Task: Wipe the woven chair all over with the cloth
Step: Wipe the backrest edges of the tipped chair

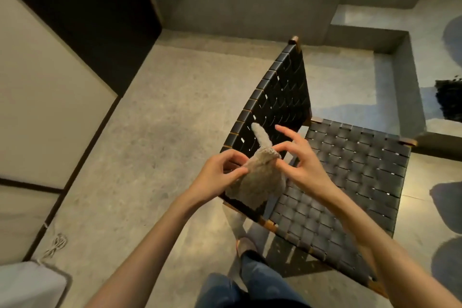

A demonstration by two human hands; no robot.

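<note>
Pinching the cloth (260,177) from both sides, the left hand (220,170) gripped its left edge and the right hand (303,161) its top, index finger outstretched, over the chair (350,170) where back met seat.

— The cloth (260,177) looks soft and fuzzy, a nubby matt fabric.
— The chair (350,172) has flat black woven straps with a faint leathery sheen; its frame corners look like brown wood.
— The floor (160,132) is speckled concrete, mostly matt.
</note>
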